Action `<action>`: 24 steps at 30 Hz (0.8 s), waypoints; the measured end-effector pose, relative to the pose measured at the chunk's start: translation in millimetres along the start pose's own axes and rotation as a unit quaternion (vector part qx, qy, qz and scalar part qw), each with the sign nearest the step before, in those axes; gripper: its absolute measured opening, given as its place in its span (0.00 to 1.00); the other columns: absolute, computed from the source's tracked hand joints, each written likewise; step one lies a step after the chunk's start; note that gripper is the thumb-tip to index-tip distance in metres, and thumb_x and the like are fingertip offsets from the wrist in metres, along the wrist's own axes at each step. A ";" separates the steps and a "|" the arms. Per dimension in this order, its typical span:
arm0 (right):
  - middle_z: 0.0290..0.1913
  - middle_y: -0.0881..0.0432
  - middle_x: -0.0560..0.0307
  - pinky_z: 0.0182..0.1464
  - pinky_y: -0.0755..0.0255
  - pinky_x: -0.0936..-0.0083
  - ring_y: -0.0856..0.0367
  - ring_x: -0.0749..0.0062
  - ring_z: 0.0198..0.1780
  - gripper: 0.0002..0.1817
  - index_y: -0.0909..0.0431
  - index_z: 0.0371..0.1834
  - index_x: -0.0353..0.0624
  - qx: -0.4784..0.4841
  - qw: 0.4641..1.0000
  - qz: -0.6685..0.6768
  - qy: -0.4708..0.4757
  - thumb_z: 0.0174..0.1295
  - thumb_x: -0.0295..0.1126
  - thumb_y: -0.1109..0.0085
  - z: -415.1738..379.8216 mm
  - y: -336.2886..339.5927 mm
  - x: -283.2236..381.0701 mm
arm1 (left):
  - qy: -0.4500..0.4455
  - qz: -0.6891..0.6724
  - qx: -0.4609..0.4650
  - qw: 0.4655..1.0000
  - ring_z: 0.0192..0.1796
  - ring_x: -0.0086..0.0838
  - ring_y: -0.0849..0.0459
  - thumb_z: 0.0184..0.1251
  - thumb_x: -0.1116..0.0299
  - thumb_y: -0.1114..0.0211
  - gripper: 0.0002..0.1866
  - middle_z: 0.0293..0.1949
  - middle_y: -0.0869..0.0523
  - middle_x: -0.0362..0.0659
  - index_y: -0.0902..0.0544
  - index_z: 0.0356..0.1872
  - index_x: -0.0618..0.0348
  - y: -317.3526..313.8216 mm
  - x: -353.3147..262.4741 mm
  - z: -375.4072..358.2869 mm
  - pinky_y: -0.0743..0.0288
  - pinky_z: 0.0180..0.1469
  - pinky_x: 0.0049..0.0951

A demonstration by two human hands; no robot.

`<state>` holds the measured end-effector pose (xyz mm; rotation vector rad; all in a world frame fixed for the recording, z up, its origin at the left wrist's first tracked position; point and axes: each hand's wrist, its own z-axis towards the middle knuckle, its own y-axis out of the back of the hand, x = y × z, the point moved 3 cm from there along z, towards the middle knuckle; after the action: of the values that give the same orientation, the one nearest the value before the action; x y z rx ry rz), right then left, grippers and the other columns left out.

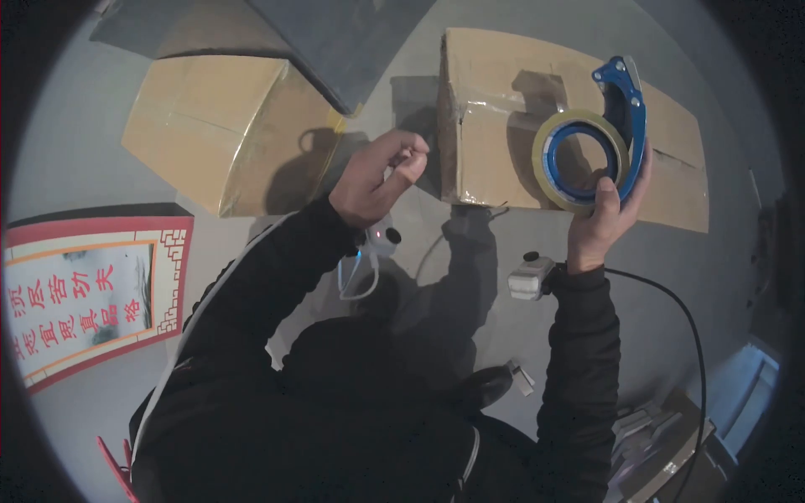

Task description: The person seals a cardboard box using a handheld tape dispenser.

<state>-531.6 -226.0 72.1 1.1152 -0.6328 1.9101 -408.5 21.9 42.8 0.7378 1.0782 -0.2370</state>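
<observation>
My right hand (602, 220) grips a blue tape dispenser (639, 113) that carries a wide roll of clear tape (549, 168). My thumb lies over the lower edge of the roll, and the fingers wrap round the back of the frame. Behind the dispenser is a long cardboard box (486, 71) with clear tape on its near left end. My left hand (377, 180) is closed in a pinch, apart from the box and just left of its end. A small pale bit shows between its fingers, too small to name.
A second taped cardboard box (197, 109) stands at the upper left, beside a dark panel (335, 42). At the left is a red-bordered poster (180, 277) with characters. A black cable (692, 335) runs from my right wrist device (530, 278). Flattened cardboard (671, 457) lies at the lower right.
</observation>
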 end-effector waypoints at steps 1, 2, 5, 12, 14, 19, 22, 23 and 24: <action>0.62 0.29 0.49 0.63 0.32 0.61 0.30 0.55 0.63 0.42 0.35 0.68 0.48 0.000 1.000 -0.001 -0.002 0.52 0.58 0.38 0.8 -0.9 0.2 | -0.003 -0.007 0.012 1.000 0.35 0.27 0.28 0.65 0.69 0.54 0.09 0.33 0.24 0.40 0.26 0.38 0.57 -2.2 -2.6 0.2 0.34 0.41 0.28; 0.62 0.29 0.49 0.63 0.32 0.60 0.30 0.55 0.63 0.43 0.35 0.69 0.48 -0.002 1.000 -0.003 -0.006 0.51 0.59 0.39 -0.3 0.5 0.1 | -0.004 -0.014 0.027 1.000 0.36 0.28 0.28 0.59 0.74 0.56 0.09 0.33 0.25 0.40 0.27 0.37 0.57 -5.9 -5.5 -1.1 0.33 0.42 0.29; 0.63 0.29 0.48 0.64 0.34 0.59 0.32 0.54 0.64 0.43 0.35 0.69 0.48 0.004 1.000 0.001 -0.009 0.51 0.58 0.39 -1.5 -0.7 2.5 | -0.081 0.072 0.049 0.993 0.40 0.33 0.28 0.51 0.80 0.59 0.15 0.37 0.25 0.44 0.28 0.38 0.58 -3.3 -2.9 24.1 0.31 0.41 0.32; 0.65 0.31 0.49 0.66 0.35 0.54 0.33 0.52 0.66 0.44 0.36 0.68 0.51 0.015 1.000 0.016 -0.021 0.50 0.62 0.39 1.1 0.5 -1.5 | 0.176 -0.090 0.160 0.967 0.28 0.26 0.28 0.57 0.65 0.35 0.09 0.28 0.25 0.38 0.28 0.30 0.52 -21.8 33.0 59.0 0.35 0.34 0.27; 0.65 0.30 0.49 0.66 0.35 0.54 0.31 0.52 0.65 0.44 0.36 0.68 0.51 0.018 1.000 0.015 -0.011 0.51 0.62 0.40 1.8 0.6 -1.9 | 0.334 0.112 0.285 0.892 0.38 0.37 0.23 0.60 0.72 0.44 0.07 0.38 0.22 0.49 0.25 0.38 0.60 -35.9 16.0 35.8 0.28 0.42 0.33; 0.65 0.31 0.47 0.66 0.35 0.55 0.31 0.52 0.65 0.44 0.36 0.68 0.48 0.018 1.000 0.021 0.007 0.51 0.61 0.39 1.0 1.3 -2.5 | -0.116 0.344 0.354 0.862 0.26 0.32 0.21 0.43 0.80 0.42 0.07 0.25 0.22 0.39 0.25 0.22 0.54 -42.2 69.9 -39.8 0.24 0.28 0.30; 0.66 0.31 0.47 0.66 0.35 0.54 0.32 0.52 0.66 0.43 0.35 0.68 0.49 0.019 1.000 0.018 0.011 0.52 0.61 0.40 1.9 0.5 -1.5 | -0.193 0.344 0.487 0.779 0.31 0.34 0.17 0.53 0.75 0.42 0.05 0.29 0.18 0.39 0.20 0.29 0.52 -36.7 47.8 -50.3 0.23 0.33 0.32; 0.65 0.31 0.47 0.66 0.35 0.54 0.32 0.52 0.66 0.43 0.35 0.68 0.49 0.021 1.000 0.020 0.008 0.52 0.61 0.40 1.9 0.1 -0.4 | -0.194 0.310 0.511 0.778 0.35 0.36 0.16 0.58 0.73 0.44 0.07 0.33 0.16 0.40 0.18 0.34 0.54 -36.1 33.0 -51.4 0.22 0.36 0.33; 0.65 0.31 0.47 0.66 0.35 0.54 0.32 0.52 0.66 0.43 0.35 0.68 0.49 0.020 1.000 0.022 0.008 0.52 0.60 0.41 2.2 -0.2 0.3 | -0.194 0.294 0.523 0.776 0.36 0.37 0.16 0.60 0.72 0.45 0.09 0.34 0.15 0.41 0.17 0.37 0.55 -36.6 30.6 -45.6 0.21 0.38 0.34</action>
<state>-530.5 -227.3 73.4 1.1197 -0.6169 1.9752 -445.4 29.5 -11.4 1.8921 0.1818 -0.4279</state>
